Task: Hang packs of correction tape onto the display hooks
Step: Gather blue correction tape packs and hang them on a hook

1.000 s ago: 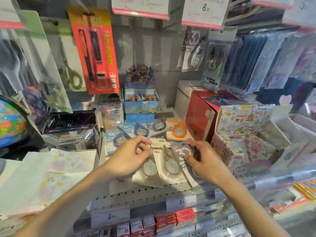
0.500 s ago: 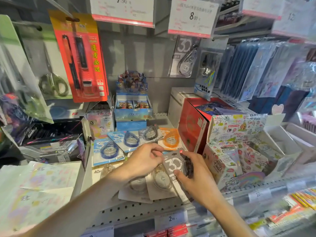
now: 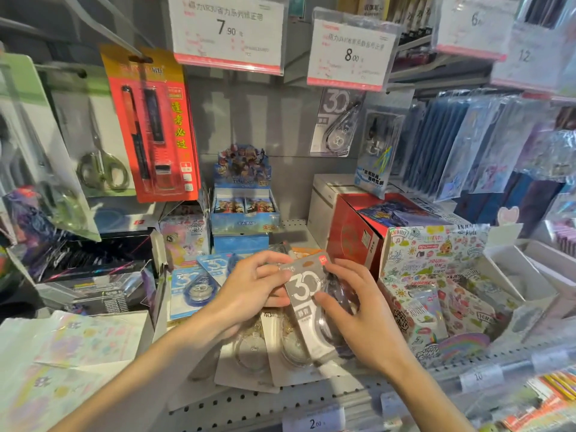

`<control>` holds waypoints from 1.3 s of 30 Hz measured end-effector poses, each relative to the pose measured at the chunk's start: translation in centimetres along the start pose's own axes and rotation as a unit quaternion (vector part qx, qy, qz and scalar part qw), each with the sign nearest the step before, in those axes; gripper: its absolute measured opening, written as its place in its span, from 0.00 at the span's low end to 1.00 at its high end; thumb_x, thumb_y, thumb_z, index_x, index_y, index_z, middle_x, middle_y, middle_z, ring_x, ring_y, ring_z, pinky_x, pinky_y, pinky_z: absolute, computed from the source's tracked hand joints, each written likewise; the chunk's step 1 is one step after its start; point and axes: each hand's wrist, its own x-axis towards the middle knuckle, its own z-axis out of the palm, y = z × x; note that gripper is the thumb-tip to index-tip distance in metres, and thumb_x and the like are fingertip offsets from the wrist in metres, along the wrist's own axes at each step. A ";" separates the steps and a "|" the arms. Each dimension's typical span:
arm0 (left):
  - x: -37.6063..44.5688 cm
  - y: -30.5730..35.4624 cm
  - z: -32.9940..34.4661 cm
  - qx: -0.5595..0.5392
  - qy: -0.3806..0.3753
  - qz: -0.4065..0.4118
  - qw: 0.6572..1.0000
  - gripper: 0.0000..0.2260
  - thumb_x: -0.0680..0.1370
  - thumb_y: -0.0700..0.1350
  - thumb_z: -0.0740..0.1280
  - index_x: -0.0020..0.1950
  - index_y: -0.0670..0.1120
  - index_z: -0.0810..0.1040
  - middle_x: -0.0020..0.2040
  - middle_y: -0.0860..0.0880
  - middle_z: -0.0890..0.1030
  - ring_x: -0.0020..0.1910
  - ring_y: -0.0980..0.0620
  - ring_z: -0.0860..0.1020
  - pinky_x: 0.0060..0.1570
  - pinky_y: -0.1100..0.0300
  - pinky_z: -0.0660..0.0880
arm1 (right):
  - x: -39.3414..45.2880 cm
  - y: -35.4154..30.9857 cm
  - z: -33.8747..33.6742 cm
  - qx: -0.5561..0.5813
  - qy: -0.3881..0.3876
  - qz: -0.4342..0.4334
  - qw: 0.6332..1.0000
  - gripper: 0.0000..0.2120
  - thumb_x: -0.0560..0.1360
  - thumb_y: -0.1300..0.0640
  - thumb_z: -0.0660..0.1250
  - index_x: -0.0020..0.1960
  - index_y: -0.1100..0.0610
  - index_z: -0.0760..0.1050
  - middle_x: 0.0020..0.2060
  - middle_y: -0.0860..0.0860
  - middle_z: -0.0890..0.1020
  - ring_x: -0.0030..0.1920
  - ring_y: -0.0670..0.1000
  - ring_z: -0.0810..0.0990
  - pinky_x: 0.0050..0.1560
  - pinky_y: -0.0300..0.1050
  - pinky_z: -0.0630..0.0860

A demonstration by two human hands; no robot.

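Fingers first: the left hand (image 3: 249, 288) has its fingers (image 3: 268, 269) curled over the top-left corner of the grey pack (image 3: 307, 294), thumb underneath, a firm pinch. The right hand (image 3: 358, 313) curls round the pack's right edge and lower half, thumb pressed on the card face just below the big "30". So both hands grip one pack, tilted, lifted just above the pile of loose packs (image 3: 274, 357) on the shelf (image 3: 280, 403).

The pack itself is a stiff, matte grey card with a smooth clear blister, rounded and teardrop-like, bulging under the right palm. Beneath it lie white-carded packs with round clear shells; just left of it sit blue ones (image 3: 194, 288) (same shape, different colour).

Well above the grey pack, and to its right, a matching pack (image 3: 338, 126) hangs from a hook under the 8.00 price tag (image 3: 350, 53), likely the destination.

The risks look plain enough. The blister is slick, and a loosened grip could drop the pack back into the pile. The hang hole at the top edge sits close to the left fingers, which may block it. On the way up the pack could knock the price tag or swing the hanging pack off.
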 end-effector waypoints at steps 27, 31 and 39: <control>-1.5 0.2 -10.0 0.135 0.089 0.038 0.986 0.34 0.72 0.54 0.79 0.74 0.51 0.70 0.61 0.49 0.86 0.58 0.52 0.85 0.64 0.54 0.78 | 6.1 -3.9 5.0 0.263 -0.062 0.142 0.952 0.09 0.82 0.64 0.68 0.61 0.61 0.81 0.42 0.49 0.88 0.35 0.42 0.85 0.37 0.35 0.82; -0.8 0.0 -10.8 0.163 0.094 0.047 0.981 0.23 0.78 0.44 0.74 0.71 0.50 0.71 0.53 0.59 0.88 0.50 0.59 0.86 0.47 0.68 0.79 | 7.8 -2.0 4.5 0.092 -0.032 0.136 0.986 0.07 0.82 0.55 0.69 0.58 0.51 0.81 0.42 0.48 0.87 0.42 0.52 0.87 0.48 0.53 0.86; -0.2 -0.6 -10.7 0.177 0.113 0.032 0.977 0.24 0.79 0.42 0.73 0.73 0.48 0.69 0.53 0.55 0.88 0.50 0.61 0.86 0.49 0.67 0.78 | 11.8 -0.1 7.6 -0.293 -0.085 0.086 0.949 0.27 0.80 0.33 0.59 0.57 0.53 0.84 0.65 0.56 0.80 0.68 0.59 0.74 0.67 0.58 0.71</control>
